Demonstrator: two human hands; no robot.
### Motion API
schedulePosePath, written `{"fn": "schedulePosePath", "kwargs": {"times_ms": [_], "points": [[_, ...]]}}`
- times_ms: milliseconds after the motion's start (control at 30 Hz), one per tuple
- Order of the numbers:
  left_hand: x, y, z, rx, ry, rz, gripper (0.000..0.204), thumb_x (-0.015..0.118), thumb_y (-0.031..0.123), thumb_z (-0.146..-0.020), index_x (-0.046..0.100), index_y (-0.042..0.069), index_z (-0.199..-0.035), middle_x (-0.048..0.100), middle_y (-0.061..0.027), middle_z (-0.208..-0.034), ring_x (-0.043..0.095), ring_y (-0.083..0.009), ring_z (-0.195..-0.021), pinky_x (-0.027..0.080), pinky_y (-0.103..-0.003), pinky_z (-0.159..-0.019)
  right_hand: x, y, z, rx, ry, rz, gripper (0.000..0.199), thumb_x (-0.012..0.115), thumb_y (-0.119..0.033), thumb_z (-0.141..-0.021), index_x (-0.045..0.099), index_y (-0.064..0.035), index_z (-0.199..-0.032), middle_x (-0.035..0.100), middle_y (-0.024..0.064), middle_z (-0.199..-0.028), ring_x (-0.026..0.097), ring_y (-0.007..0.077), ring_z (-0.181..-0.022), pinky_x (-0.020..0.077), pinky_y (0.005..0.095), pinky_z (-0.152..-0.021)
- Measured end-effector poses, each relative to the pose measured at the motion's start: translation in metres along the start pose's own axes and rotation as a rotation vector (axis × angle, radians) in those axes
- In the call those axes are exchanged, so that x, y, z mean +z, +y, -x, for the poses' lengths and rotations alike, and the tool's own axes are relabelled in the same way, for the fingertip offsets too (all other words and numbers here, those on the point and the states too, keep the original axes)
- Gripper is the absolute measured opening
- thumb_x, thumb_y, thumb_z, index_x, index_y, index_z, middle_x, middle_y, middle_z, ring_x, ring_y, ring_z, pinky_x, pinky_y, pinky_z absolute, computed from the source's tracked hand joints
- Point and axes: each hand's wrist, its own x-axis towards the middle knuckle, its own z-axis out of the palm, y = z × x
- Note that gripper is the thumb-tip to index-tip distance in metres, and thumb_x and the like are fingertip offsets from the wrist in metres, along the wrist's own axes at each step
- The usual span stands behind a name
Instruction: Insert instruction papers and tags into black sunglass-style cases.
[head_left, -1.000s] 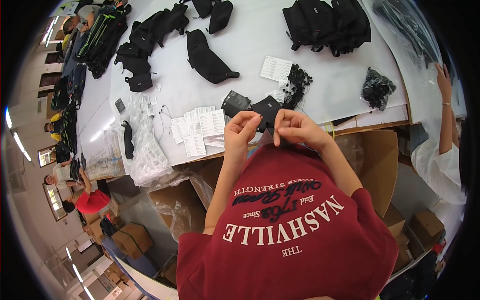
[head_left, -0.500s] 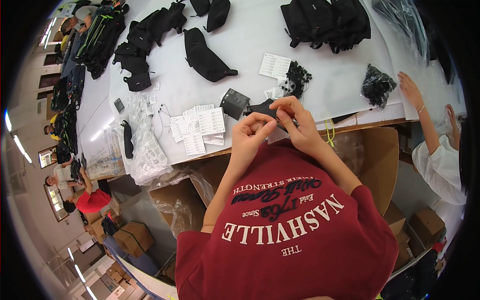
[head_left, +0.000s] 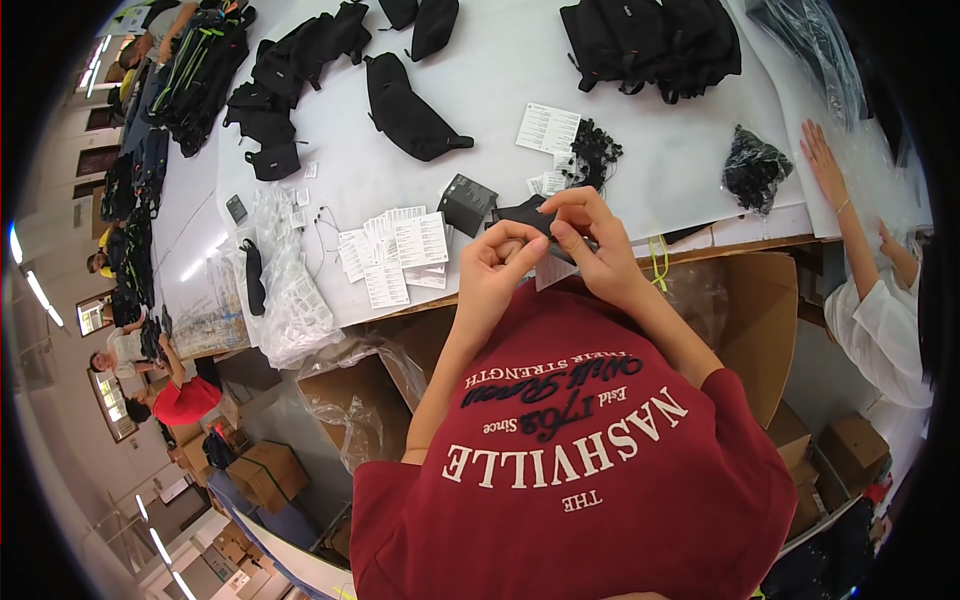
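Note:
My left hand [head_left: 497,268] and my right hand [head_left: 597,248] meet at the table's near edge, thumbs and forefingers pinched close together. What the fingertips hold is too small to make out. A white card [head_left: 552,270] shows just below the fingers, partly hidden by my right hand. Behind the hands lies a black fabric piece [head_left: 521,213], mostly covered. To its left a dark printed card [head_left: 467,204] rests on the table, and beside that is a spread of white printed cards [head_left: 420,241]. A tangle of black strings [head_left: 594,155] lies beyond my right hand.
Black bags [head_left: 650,45] and a black pouch [head_left: 408,112] lie farther back. A clear plastic bag [head_left: 295,300] sits at left; a bagged black bundle [head_left: 755,172] is at right. Another person's hand [head_left: 822,160] rests on plastic there. Cardboard boxes [head_left: 765,310] stand under the edge.
My fingers have shifted slightly at the pinch, and the white card shows a little more. The other person's hand at right has moved slightly. The table items stay put.

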Motion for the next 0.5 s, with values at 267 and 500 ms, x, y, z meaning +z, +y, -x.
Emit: {"fn": "schedulePosePath", "kwargs": {"times_ms": [267, 500], "points": [[-0.001, 0.002, 0.0, 0.011, -0.035, -0.08, 0.008, 0.063, 0.008, -0.086, 0.061, 0.0, -0.087, 0.031, 0.0112, -0.058, 0.023, 0.0008, -0.053, 0.017, -0.019, -0.048, 0.0, 0.0, 0.0, 0.002, 0.008, 0.006, 0.014, 0.053, -0.008, -0.091, 0.05, -0.0051, -0.105, 0.05, 0.0012, -0.067, 0.045, 0.0056, -0.06, 0.0364, 0.0207, -0.056], [-0.002, -0.019, -0.013, 0.104, -0.059, -0.038, 0.012, 0.066, 0.009, -0.085, 0.058, 0.0, -0.085, 0.033, 0.0102, -0.054, 0.026, 0.0011, -0.051, 0.019, -0.019, -0.046, 0.006, 0.008, 0.005, 0.036, 0.07, -0.043, 0.013, 0.053, -0.004, -0.089, 0.046, -0.0049, -0.1, 0.051, 0.0014, -0.065, 0.045, 0.0049, -0.058, 0.036, 0.0206, -0.053]]}}
